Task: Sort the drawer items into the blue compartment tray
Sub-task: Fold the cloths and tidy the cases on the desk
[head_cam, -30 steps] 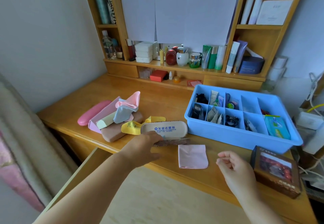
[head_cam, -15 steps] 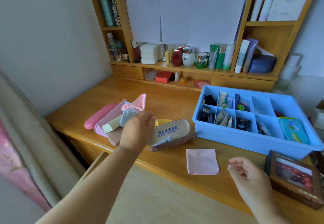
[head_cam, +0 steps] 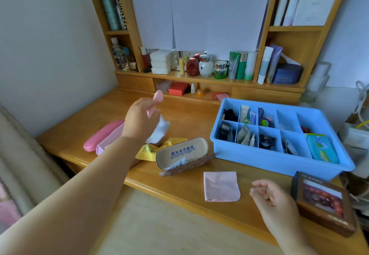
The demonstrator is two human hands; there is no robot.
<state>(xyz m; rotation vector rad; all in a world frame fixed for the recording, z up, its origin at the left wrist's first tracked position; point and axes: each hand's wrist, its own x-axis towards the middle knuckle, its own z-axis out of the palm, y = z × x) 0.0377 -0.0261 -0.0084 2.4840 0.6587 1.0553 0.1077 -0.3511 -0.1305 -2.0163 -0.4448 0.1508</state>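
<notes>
Left hand (head_cam: 139, 121) is raised above the left half of the wooden table (head_cam: 185, 123), fingers curled round a bunch of small soft cloths: a pink fold (head_cam: 156, 100) sticks up past the fingers and a pale blue-white fold (head_cam: 160, 130) hangs below them. Right hand (head_cam: 273, 199) hovers over the front edge of the table, fingers loosely curled, holding nothing. The blue plastic compartment tray (head_cam: 259, 161) sits toward the right edge of the table, its long axis running along the table's length; it lies to the right of the left hand and slightly nearer the front edge, with the open beige-lined glasses case (head_cam: 182, 153) between them. The right hand is the nearer one to the tray, just in front of its near wall. Several compartments already hold items; two in the back row look nearly bare. A flat pink square cloth (head_cam: 220, 186) lies near the front edge, just left of the right hand. A pink oblong case (head_cam: 101, 135) lies near the left edge. Compared with a second ago: the left hand has left the glasses case, gone to the pile behind it and lifted the cloths clear of it; the right hand has barely changed.
</notes>
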